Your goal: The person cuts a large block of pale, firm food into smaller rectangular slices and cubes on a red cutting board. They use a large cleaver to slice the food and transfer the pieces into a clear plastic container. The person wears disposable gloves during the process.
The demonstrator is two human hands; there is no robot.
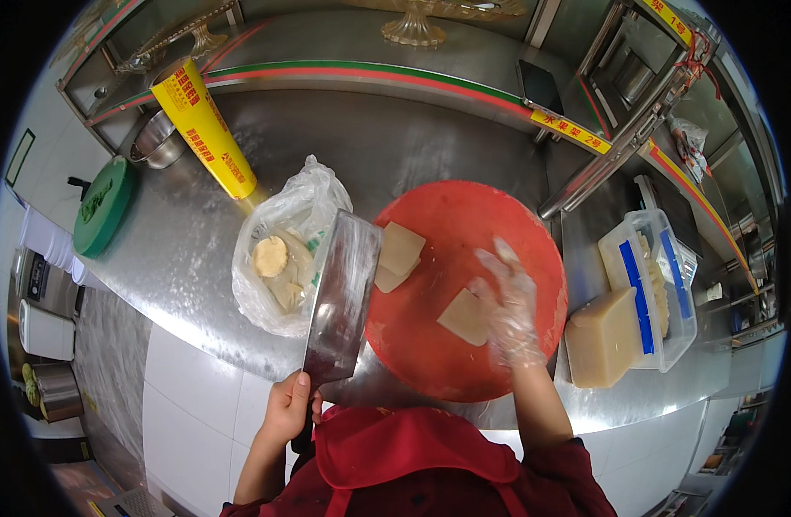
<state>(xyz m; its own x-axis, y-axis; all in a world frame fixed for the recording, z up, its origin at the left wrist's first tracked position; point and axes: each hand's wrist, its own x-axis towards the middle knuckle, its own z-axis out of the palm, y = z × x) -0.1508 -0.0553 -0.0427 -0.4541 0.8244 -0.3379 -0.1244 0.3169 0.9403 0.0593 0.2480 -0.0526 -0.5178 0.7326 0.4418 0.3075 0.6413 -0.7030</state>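
Observation:
My left hand point(288, 408), bare, grips the dark handle of a wide-bladed cleaver point(343, 297). The blade points away from me, between a clear plastic bag point(318, 184) and a round red cutting board point(421, 358). Pale smears mark its face. On the board, my right hand point(510, 304) wears a clear plastic glove, fingers spread. It overlaps the right edge of a thin beige slice point(461, 318); whether it presses on it I cannot tell. Overlapping beige slices point(400, 249) lie at the board's left, partly behind the blade. Inside the bag are a round yellowish piece point(270, 256) and paler pieces.
A large beige block point(602, 342) stands right of the board, against a clear plastic box point(683, 329). Farther left are a yellow printed roll point(205, 129), a steel bowl point(159, 142) and a green board point(104, 207). A phone point(540, 87) rests on the raised shelf.

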